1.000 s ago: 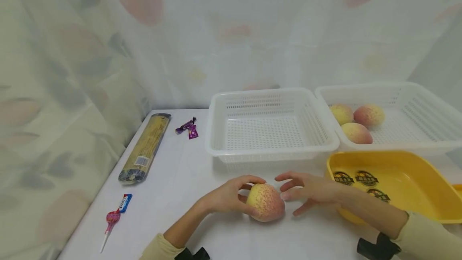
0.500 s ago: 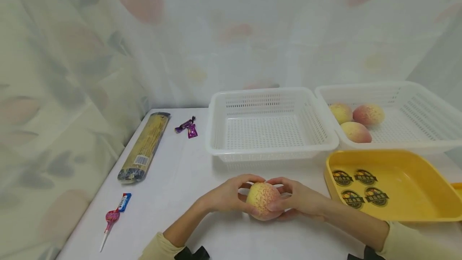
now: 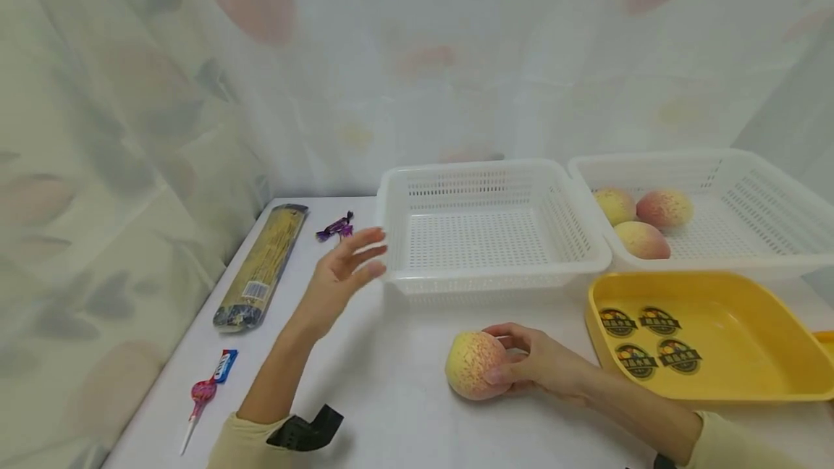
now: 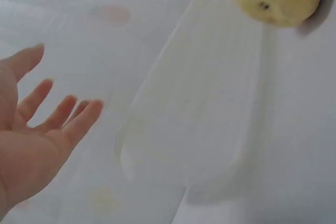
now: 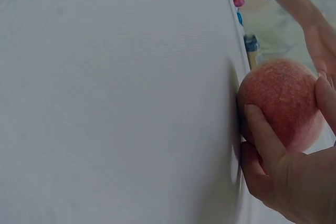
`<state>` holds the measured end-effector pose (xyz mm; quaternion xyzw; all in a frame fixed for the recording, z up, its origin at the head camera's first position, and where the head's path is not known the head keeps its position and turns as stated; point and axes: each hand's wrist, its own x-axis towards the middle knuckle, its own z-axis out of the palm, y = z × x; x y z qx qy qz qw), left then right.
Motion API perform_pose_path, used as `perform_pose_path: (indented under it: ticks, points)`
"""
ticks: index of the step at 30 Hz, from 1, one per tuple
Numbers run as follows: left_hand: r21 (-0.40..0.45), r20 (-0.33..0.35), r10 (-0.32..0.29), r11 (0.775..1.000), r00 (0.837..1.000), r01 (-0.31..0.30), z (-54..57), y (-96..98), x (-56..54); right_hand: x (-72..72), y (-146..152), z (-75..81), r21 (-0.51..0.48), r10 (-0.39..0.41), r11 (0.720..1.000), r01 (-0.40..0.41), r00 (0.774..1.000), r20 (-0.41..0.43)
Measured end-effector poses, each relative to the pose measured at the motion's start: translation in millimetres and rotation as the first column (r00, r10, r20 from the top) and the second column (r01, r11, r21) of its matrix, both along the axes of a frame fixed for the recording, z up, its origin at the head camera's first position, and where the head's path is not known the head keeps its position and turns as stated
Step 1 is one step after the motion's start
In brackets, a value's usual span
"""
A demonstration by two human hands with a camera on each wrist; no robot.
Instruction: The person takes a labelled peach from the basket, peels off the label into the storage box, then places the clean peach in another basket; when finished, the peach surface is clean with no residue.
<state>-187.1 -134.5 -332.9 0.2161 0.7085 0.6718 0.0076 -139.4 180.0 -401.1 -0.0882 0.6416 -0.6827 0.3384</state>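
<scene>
A yellow and pink peach (image 3: 470,365) sits on the white table in the head view. My right hand (image 3: 547,362) holds it from the right, thumb and fingers bent round that side. The right wrist view shows the peach's redder side (image 5: 283,98) between the thumb and fingers. My left hand (image 3: 339,282) is raised with nothing in it, fingers loosely spread, beside the left rim of a white slotted basket (image 3: 491,271). It partly covers the purple-wrapped candies (image 3: 335,226). In the left wrist view, that hand (image 4: 37,140) is apart from the peach.
A second white basket (image 3: 749,263) at the right holds 3 peaches (image 3: 664,208). In front of it stands a yellow tray (image 3: 749,353) with several dark round stickers (image 3: 659,320). A noodle packet (image 3: 263,266) and a lollipop (image 3: 203,393) lie at the left.
My right hand has come in from the right and taken hold of the peach. My left hand has let go of it and moved up and left. The peach stays in about the same place.
</scene>
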Motion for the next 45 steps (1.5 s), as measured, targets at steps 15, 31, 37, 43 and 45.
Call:
perform_pose_path:
  ticks: [15,31,37,43,45]
  points:
    - [0.048,0.285,0.171,0.98,0.943,-0.193,-43.8,7.9,-26.7,4.1,1.1,-4.5,-0.016,-0.033,0.999,0.033,0.999,-0.01]
    - [0.102,0.288,0.173,0.972,0.942,-0.209,-43.6,14.9,-23.7,-6.5,31.6,34.4,-0.002,0.051,0.999,-0.051,0.99,-0.129]
    - [0.115,0.282,0.161,0.973,0.946,-0.2,-44.5,12.4,-24.3,-33.3,87.2,96.1,0.03,0.076,0.997,-0.07,0.946,-0.317]
    - [0.101,0.281,0.151,0.977,0.948,-0.185,-46.4,9.3,-24.1,-75.5,165.4,127.3,0.191,0.084,0.981,0.017,0.858,-0.507]
    - [0.099,0.283,0.146,0.979,0.948,-0.18,-47.2,8.7,-23.8,-89.9,192.0,128.5,0.243,0.094,0.969,0.049,0.835,-0.543]
